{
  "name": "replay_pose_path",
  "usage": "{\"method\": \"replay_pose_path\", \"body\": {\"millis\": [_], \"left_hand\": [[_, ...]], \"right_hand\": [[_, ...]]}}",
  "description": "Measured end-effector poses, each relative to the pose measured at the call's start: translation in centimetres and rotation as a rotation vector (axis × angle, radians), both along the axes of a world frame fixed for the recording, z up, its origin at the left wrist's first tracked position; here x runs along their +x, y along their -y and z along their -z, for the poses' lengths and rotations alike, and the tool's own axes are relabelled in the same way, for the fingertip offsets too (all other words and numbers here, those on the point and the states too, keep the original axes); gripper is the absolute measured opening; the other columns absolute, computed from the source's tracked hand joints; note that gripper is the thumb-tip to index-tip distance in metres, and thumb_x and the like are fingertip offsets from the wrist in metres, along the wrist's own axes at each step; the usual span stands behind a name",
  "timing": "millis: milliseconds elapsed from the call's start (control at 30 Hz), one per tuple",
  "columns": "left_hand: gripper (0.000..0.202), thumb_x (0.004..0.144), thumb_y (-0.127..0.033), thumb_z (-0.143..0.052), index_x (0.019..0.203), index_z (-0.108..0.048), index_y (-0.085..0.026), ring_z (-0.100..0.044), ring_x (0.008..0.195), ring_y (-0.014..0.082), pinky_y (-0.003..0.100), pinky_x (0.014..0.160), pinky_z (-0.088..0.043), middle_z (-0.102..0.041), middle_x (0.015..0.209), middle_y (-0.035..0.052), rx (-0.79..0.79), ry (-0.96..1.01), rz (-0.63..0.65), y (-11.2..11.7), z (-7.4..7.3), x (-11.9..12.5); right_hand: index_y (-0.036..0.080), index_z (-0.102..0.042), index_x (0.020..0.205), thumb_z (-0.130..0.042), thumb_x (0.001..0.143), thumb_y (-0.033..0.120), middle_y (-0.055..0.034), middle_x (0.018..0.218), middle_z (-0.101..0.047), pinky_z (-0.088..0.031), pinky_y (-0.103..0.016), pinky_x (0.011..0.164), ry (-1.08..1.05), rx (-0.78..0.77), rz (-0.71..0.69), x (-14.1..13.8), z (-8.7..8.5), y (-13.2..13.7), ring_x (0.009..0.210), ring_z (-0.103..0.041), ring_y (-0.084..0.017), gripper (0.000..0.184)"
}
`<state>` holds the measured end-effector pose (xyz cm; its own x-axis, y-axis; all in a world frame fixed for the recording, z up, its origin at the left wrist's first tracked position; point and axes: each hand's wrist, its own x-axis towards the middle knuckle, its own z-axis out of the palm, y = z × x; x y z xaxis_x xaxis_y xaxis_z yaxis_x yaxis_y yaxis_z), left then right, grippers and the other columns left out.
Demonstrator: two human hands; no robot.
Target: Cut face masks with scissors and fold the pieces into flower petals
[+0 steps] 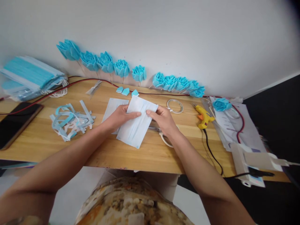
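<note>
Both hands hold one pale, pleated face mask sheet (134,129) above the table, tilted, with its far end raised. My left hand (122,117) pinches its left side, thumb lying on top. On the right edge, my right hand (164,118) grips it with the thumb on the surface and the fingers behind. Under my left hand lies a second pale sheet (112,107), partly covered. Scissors with white handles (165,139) rest on the table beneath my right hand, partly hidden. Just beyond the held sheet are several small blue cut pieces (126,91).
Blue flowers (122,68) on sticks lean along the wall. A stack of masks (30,73), a phone (18,122) and trimmed strips (70,120) lie left. To the right are a tape roll (175,106), a yellow glue gun (203,116), a single flower (221,104) and a power strip (248,165).
</note>
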<state>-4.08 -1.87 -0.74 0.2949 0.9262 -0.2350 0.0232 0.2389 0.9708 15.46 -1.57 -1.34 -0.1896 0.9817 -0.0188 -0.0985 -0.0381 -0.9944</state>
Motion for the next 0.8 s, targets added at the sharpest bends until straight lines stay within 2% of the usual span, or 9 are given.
{"method": "replay_pose_path", "body": {"millis": [100,200,367,433,567,667,800], "left_hand": [[0.047,0.068,-0.054,-0.084,0.090,-0.071,-0.015,-0.066,0.068,0.0187,0.028,0.061,-0.053,-0.075,0.084,0.0069,-0.004,0.007,-0.004,0.06,-0.04,0.05],[0.043,0.065,-0.048,-0.086,0.088,-0.071,-0.015,-0.065,0.066,0.0173,0.026,0.058,-0.050,-0.074,0.082,0.0052,-0.001,0.027,-0.033,0.03,-0.07,-0.02],[0.037,0.064,-0.043,-0.086,0.084,-0.070,-0.016,-0.060,0.057,0.0134,0.024,0.052,-0.045,-0.071,0.073,0.0025,-0.060,0.137,-0.058,-0.18,-0.27,-0.18],[0.038,0.064,-0.045,-0.086,0.083,-0.070,-0.016,-0.060,0.057,0.0138,0.025,0.053,-0.046,-0.071,0.073,0.0035,-0.076,0.147,-0.058,-0.22,-0.33,-0.15],[0.045,0.065,-0.051,-0.085,0.088,-0.071,-0.015,-0.064,0.063,0.0167,0.026,0.056,-0.049,-0.075,0.081,0.0064,-0.043,0.084,-0.042,-0.18,-0.35,-0.06],[0.053,0.067,-0.056,-0.083,0.098,-0.072,-0.015,-0.067,0.071,0.0194,0.027,0.060,-0.051,-0.076,0.090,0.0087,0.012,0.035,-0.029,-0.17,-0.28,-0.03],[0.049,0.065,-0.051,-0.086,0.095,-0.072,-0.015,-0.068,0.075,0.0210,0.029,0.063,-0.053,-0.077,0.093,0.0086,0.082,-0.064,-0.018,-0.22,-0.17,0.05]], "right_hand": [[0.020,-0.073,0.084,-0.081,0.069,0.040,-0.0011,0.083,-0.074,-0.053,-0.033,0.077,0.039,0.024,-0.006,0.04,0.36,-0.11,0.077,-0.065,-0.017,0.027],[0.020,-0.073,0.084,-0.079,0.070,0.040,-0.0009,0.084,-0.074,-0.052,-0.032,0.073,0.071,0.061,-0.001,0.10,0.42,-0.19,0.076,-0.064,-0.017,0.025],[0.023,-0.076,0.093,-0.080,0.069,0.038,-0.0010,0.089,-0.075,-0.052,-0.033,0.078,0.074,0.093,0.003,0.17,0.00,-0.29,0.082,-0.066,-0.018,0.029],[0.022,-0.076,0.091,-0.080,0.069,0.040,-0.0010,0.087,-0.074,-0.052,-0.033,0.078,0.077,0.084,-0.005,0.18,-0.05,-0.30,0.082,-0.065,-0.018,0.029],[0.021,-0.074,0.081,-0.080,0.070,0.044,-0.0006,0.079,-0.071,-0.051,-0.033,0.075,0.083,0.061,0.005,0.19,0.18,-0.27,0.077,-0.063,-0.018,0.027],[0.022,-0.075,0.084,-0.080,0.070,0.043,-0.0001,0.079,-0.072,-0.051,-0.032,0.074,0.076,0.071,0.003,0.11,0.33,-0.20,0.075,-0.062,-0.017,0.026],[0.022,-0.074,0.081,-0.080,0.070,0.042,0.0004,0.077,-0.071,-0.051,-0.032,0.072,0.068,0.060,-0.003,-0.06,0.33,-0.05,0.073,-0.061,-0.017,0.024]]}}
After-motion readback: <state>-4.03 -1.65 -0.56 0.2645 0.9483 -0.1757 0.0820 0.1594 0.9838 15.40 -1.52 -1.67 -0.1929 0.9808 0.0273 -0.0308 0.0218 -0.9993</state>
